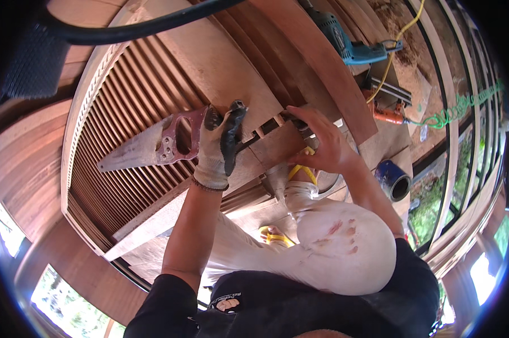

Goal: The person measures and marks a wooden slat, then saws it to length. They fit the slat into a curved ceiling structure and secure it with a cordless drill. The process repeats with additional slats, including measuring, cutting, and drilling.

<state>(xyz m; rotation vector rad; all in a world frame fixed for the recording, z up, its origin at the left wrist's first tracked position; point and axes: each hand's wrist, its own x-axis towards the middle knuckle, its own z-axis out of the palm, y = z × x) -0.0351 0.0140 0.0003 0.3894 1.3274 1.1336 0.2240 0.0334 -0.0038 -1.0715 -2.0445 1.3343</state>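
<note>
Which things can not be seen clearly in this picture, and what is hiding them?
Head view only:
- Saw blade: the teeth are too blurred to make out.
- Left hand: the glove hides the fingers; grip on the saw handle is partly covered.
- Right hand: its fingers cover the small dark thing it holds; kind unclear.
- Blue power tool: cut off by a board.
- Feet: hidden by the knee.

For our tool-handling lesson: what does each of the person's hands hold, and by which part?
The gloved left hand grips a handsaw by its handle. The bare right hand closes on a small dark object at the wooden board; what it is cannot be told.
</note>
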